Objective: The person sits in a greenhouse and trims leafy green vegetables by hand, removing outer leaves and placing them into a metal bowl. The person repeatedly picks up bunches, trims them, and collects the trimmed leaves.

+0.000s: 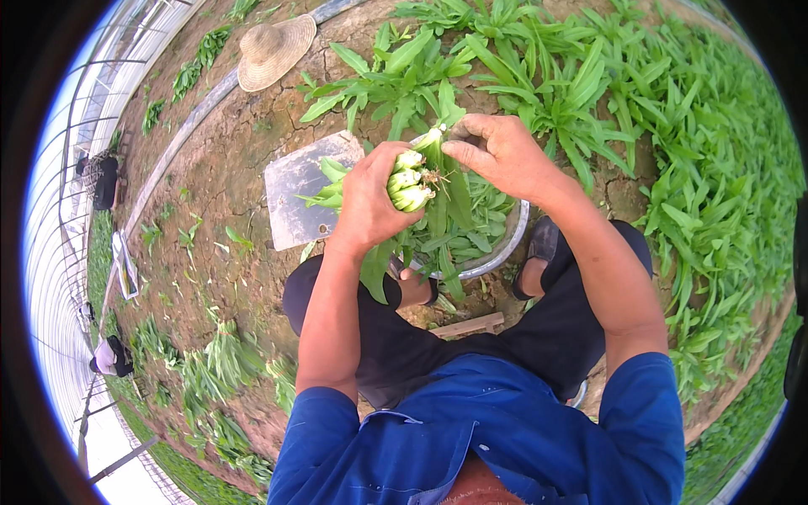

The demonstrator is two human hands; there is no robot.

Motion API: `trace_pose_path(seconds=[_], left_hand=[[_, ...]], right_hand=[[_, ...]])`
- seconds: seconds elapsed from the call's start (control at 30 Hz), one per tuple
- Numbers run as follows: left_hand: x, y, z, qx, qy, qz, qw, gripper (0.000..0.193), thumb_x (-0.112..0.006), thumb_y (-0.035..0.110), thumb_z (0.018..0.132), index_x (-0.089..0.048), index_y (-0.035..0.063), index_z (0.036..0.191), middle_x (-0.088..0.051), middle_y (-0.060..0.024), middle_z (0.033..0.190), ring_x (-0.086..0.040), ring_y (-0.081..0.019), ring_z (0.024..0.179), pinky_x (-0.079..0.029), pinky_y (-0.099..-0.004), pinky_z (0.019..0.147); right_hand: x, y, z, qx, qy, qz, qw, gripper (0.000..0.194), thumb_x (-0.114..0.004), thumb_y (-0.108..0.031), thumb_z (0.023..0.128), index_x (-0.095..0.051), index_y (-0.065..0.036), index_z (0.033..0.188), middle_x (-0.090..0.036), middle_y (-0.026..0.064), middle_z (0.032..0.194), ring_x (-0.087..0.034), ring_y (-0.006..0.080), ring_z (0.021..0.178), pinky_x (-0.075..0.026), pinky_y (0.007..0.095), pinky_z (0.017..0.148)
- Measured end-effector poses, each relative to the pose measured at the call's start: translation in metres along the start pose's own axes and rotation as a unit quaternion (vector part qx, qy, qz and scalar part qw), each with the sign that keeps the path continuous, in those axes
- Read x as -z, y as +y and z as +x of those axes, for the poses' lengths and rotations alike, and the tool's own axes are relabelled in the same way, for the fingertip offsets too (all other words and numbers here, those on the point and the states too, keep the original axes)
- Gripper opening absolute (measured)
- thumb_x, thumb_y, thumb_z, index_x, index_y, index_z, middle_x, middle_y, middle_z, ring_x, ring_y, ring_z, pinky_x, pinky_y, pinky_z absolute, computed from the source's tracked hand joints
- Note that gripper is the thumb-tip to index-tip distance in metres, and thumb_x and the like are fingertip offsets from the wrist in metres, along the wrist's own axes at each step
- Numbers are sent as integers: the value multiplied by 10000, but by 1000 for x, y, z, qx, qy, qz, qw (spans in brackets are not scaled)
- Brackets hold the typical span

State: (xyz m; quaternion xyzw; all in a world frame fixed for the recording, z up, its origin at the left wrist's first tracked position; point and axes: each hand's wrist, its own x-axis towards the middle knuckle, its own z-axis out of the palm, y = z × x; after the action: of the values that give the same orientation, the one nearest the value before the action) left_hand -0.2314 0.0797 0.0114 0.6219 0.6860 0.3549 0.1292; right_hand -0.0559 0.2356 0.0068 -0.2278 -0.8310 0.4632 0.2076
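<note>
My left hand [372,196] is closed around a bunch of leafy green vegetables [407,183]. Their pale cut stem ends face right, and leaves hang below and poke out on the left. At the right of the bunch's top is my right hand [483,151], thumb and forefinger bent close to a stem end; whether they pinch anything is unclear. Beneath both hands stands a round tub [521,227] with a pale rim, holding loose green leaves [486,230]. A worn flat board [309,189] lies on the soil left of the tub.
Leafy plants [688,214] grow densely to the right and ahead. A straw hat [271,50] lies at the upper left by a long pale strip [183,136]. Bundles of picked greens [221,360] lie lower left. Other people [112,356] are far off at left. A wooden piece [467,325] is between my feet.
</note>
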Motion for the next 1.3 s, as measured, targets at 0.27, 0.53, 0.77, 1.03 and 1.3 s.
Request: trace_pose_path(seconds=[0.27,0.53,0.77,1.03,1.3], left_hand=[[12,6,-4,34,-26,-172,984,444,-767,74,649,-642,18,1071,-648,-99,1113,-624,-186,979,-504,-343,906],[13,9,-1,94,-89,-349,928,498,-790,175,679,-630,9,1120,-647,-59,1109,-603,-146,981,-491,-321,918],[6,9,6,80,-29,-343,936,495,-775,118,708,-636,19,1172,-670,-85,1224,-620,-159,1084,-485,-328,986],[-9,10,10,36,19,-149,988,566,-737,-7,711,-628,30,1265,-701,-56,1174,-641,-127,1054,-521,-314,945],[-28,30,19,129,36,-348,928,665,-765,44,732,-576,8,1368,-666,-62,1179,-594,-111,1065,-493,-292,957]], right_hand=[[29,6,6,76,163,-90,980,390,-679,-375,921,-721,-6,1041,-700,176,996,-679,357,912,-525,416,825],[19,0,9,79,-68,86,991,607,-642,-458,972,-579,-14,1381,-581,151,1390,-534,270,1307,-398,402,1113],[21,-5,1,31,-48,271,961,324,-693,-268,957,-731,-14,1154,-743,41,1053,-642,118,1004,-500,327,951],[28,5,-3,132,210,-132,960,340,-797,-209,835,-706,-81,1136,-696,121,995,-684,342,890,-550,400,754],[-19,-7,-7,163,165,38,972,372,-570,-270,1020,-616,20,1249,-611,200,1172,-616,410,1047,-501,424,909]])
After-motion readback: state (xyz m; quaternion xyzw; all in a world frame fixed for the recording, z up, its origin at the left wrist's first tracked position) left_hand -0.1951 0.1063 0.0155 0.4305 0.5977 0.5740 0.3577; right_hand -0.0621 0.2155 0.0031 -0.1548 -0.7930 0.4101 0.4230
